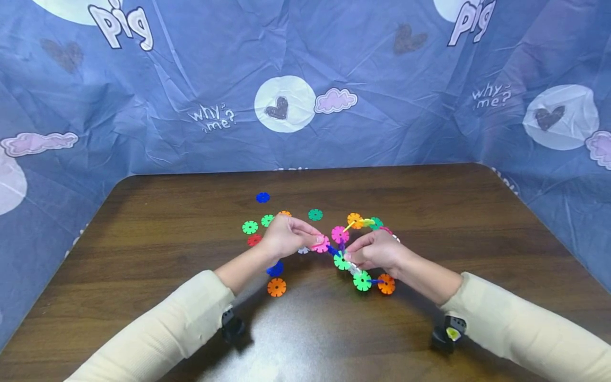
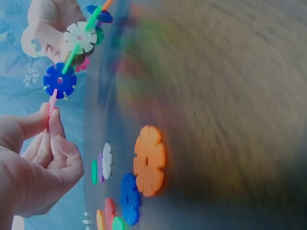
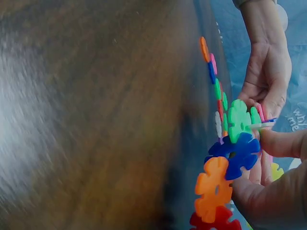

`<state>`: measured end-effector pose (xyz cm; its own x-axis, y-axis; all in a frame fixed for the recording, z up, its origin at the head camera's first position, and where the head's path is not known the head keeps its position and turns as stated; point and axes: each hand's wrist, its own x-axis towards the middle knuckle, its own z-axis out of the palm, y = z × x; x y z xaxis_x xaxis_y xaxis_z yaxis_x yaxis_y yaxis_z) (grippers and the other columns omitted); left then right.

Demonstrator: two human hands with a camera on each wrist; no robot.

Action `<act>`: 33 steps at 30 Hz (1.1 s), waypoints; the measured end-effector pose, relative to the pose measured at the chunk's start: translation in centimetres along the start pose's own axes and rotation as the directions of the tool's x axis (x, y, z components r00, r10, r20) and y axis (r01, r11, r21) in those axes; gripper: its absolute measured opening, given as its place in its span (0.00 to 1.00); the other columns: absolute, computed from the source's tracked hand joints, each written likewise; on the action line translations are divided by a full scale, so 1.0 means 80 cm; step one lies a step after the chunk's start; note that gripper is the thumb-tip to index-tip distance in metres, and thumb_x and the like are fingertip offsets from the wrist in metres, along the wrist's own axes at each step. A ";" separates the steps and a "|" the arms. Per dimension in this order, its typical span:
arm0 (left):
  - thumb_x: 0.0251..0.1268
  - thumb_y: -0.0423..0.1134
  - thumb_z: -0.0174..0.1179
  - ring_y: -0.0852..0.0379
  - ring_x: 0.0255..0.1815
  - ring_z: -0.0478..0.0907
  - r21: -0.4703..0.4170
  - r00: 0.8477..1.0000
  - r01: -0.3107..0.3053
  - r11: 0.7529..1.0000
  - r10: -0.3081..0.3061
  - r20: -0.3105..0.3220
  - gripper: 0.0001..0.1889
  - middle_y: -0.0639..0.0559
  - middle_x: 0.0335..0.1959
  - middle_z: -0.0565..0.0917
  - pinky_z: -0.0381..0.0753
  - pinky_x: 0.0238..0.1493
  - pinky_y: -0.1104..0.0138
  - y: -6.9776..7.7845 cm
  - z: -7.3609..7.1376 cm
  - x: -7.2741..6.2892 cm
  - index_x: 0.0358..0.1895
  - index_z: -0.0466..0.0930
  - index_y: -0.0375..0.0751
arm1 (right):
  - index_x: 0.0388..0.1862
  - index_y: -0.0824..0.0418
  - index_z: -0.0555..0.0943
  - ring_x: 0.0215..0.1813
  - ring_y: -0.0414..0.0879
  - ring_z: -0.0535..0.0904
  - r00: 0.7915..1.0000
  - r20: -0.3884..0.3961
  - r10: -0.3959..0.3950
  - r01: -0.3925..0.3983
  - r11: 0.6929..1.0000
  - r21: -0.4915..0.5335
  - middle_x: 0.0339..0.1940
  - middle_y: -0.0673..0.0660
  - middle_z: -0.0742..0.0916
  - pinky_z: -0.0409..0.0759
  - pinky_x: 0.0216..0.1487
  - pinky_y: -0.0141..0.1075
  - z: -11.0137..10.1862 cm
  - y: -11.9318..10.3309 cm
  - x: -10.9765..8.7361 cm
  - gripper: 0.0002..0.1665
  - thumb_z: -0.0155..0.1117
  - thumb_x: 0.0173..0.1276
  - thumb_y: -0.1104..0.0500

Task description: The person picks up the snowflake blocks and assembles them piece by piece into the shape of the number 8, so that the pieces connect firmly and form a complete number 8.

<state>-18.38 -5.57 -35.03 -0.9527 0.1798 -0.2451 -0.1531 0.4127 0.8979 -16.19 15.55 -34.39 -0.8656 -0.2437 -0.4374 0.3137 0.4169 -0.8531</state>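
My left hand (image 1: 286, 237) pinches a pink notched plastic disc (image 1: 325, 245) between thumb and fingers. In the left wrist view this pink disc (image 2: 53, 97) is edge-on and meets a blue disc (image 2: 60, 80) of the chain. My right hand (image 1: 380, 250) holds the linked chain near a light green disc (image 1: 341, 261). From there the chain runs down to another green disc (image 1: 362, 281) and an orange disc (image 1: 386, 284). Behind the right hand it arcs through a pink disc (image 1: 340, 234) and an orange one (image 1: 355, 220). Fingers hide part of the chain.
Loose discs lie on the brown table (image 1: 191, 212) around my left hand: an orange one (image 1: 277, 287), a blue one (image 1: 275, 269), a red one (image 1: 254, 240) and a green one (image 1: 250, 227). Farther back are a blue disc (image 1: 262, 197) and a teal disc (image 1: 315, 214).
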 end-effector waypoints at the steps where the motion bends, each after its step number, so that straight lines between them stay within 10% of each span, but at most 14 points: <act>1: 0.52 0.36 0.71 0.63 0.33 0.83 -0.012 1.000 0.012 1.000 -0.012 0.001 0.06 0.48 0.30 0.90 0.78 0.38 0.71 -0.001 0.002 0.000 0.34 0.89 0.41 | 0.44 0.76 0.81 0.26 0.37 0.80 1.000 -0.011 -0.001 0.001 1.000 0.006 0.22 0.46 0.85 0.85 0.38 0.31 0.001 0.001 0.000 0.15 0.66 0.62 0.66; 20: 0.57 0.33 0.67 0.63 0.32 0.83 -0.097 0.998 0.065 0.993 -0.067 -0.014 0.09 0.46 0.38 0.90 0.82 0.35 0.72 0.005 0.019 0.014 0.42 0.88 0.41 | 0.50 0.75 0.80 0.33 0.38 0.84 0.992 -0.128 0.016 -0.004 0.996 0.093 0.31 0.52 0.89 0.86 0.47 0.37 0.006 0.014 0.000 0.19 0.65 0.65 0.63; 25: 0.59 0.34 0.66 0.61 0.35 0.83 -0.063 0.996 0.076 0.995 -0.073 0.044 0.10 0.46 0.38 0.90 0.83 0.45 0.68 0.004 0.018 0.021 0.44 0.87 0.40 | 0.46 0.71 0.83 0.33 0.45 0.88 0.969 -0.227 -0.097 0.079 0.993 -0.089 0.34 0.61 0.90 0.86 0.44 0.37 0.001 0.012 -0.011 0.16 0.63 0.67 0.59; 31: 0.60 0.33 0.65 0.61 0.37 0.85 -0.025 0.977 0.033 0.999 -0.027 0.213 0.10 0.44 0.39 0.89 0.84 0.49 0.66 0.000 0.018 0.023 0.44 0.86 0.36 | 0.34 0.62 0.85 0.29 0.45 0.84 0.831 -0.291 -0.475 0.309 0.828 -0.469 0.28 0.58 0.89 0.81 0.31 0.31 -0.004 -0.012 -0.007 0.08 0.69 0.62 0.57; 33: 0.60 0.33 0.65 0.59 0.40 0.86 -0.019 0.967 0.012 1.000 -0.007 0.254 0.10 0.44 0.41 0.89 0.84 0.53 0.63 0.001 0.021 0.022 0.45 0.86 0.35 | 0.35 0.62 0.85 0.30 0.43 0.84 0.832 -0.222 -0.508 0.340 0.784 -0.519 0.30 0.57 0.89 0.81 0.32 0.31 -0.006 -0.020 -0.001 0.08 0.70 0.60 0.58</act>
<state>-19.68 -3.74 -35.98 -0.8534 0.3981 -0.3364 -0.1697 0.3981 0.9015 -16.85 15.32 -32.84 -0.9665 -0.2199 0.1324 -0.2507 0.6983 -0.6705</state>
